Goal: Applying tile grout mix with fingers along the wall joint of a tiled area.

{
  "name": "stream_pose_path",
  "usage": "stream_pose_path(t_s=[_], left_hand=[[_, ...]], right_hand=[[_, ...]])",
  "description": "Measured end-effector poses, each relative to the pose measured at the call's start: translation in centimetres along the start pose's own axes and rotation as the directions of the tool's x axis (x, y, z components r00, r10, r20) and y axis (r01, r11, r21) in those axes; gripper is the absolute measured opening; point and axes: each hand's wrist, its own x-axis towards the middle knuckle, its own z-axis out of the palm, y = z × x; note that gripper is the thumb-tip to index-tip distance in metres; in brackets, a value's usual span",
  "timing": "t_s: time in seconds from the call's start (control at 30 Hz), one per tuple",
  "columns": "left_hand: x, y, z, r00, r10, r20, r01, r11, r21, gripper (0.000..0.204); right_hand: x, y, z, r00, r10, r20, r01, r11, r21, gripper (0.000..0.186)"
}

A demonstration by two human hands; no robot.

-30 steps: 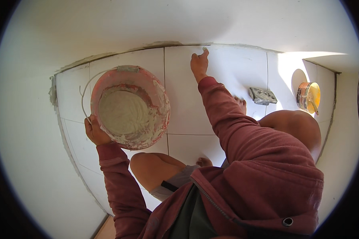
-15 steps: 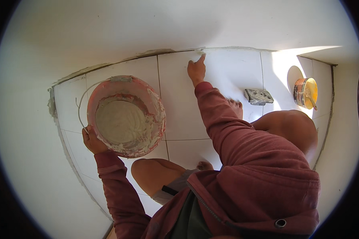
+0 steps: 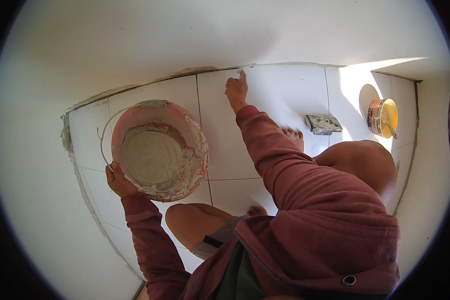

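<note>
My left hand grips the near left edge of a pinkish-red bucket, beside the foot of its wire handle. Pale grey wet paste lies in the bucket, and more is smeared over its inner wall. At the foot of the far wall, my right hand has its index finger stretched to the joint between wall and floor tiles. A whitish dab shows at that fingertip. The other fingers are curled, and I see no tool in them. Grey filler lines parts of this joint, while a dark gap shows elsewhere.
A paste-stained block or float rests on the white tiles beyond my bare foot. Farther right, in sunlight, stands a small yellow tub with a handled tool in it. Walls rise at the left and right.
My right hand has slid a little to the left along the wall joint, its index finger still stretched out. My left hand stays on the bucket, and the view has shifted slightly.
</note>
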Motion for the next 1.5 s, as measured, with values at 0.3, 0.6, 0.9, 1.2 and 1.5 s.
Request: stream_pose_path(t_s=[0.3, 0.6, 0.9, 1.2, 1.5], left_hand=[[0.0, -0.1, 0.2, 0.993, -0.043, -0.106, 0.033, 0.995, -0.090, 0.019], [0.0, 0.1, 0.5, 0.998, -0.061, -0.023, 0.057, 0.990, -0.132, 0.019], [-0.7, 0.2, 0.2, 0.998, -0.050, -0.038, 0.045, 0.990, -0.130, 0.019], [-0.5, -0.5, -0.3, 1.000, -0.019, -0.016, 0.019, 0.999, -0.040, 0.020], [1.2, -0.2, 0.3, 0.999, -0.037, -0.030, 0.034, 0.995, -0.095, 0.018]], right_hand=[[1.0, -0.4, 0.2, 0.983, 0.141, 0.118, -0.085, 0.917, -0.389, 0.077], [2.9, 0.8, -0.3, 0.998, -0.018, 0.068, 0.044, 0.917, -0.396, 0.059], [1.8, 1.0, -1.5, 0.987, -0.080, -0.136, 0.040, 0.961, -0.275, 0.059], [1.4, 1.5, -4.4, 0.950, -0.064, -0.307, 0.009, 0.984, -0.179, 0.059], [0.8, -2.7, 2.8, 0.987, 0.155, -0.030, -0.154, 0.987, 0.037, 0.069]])
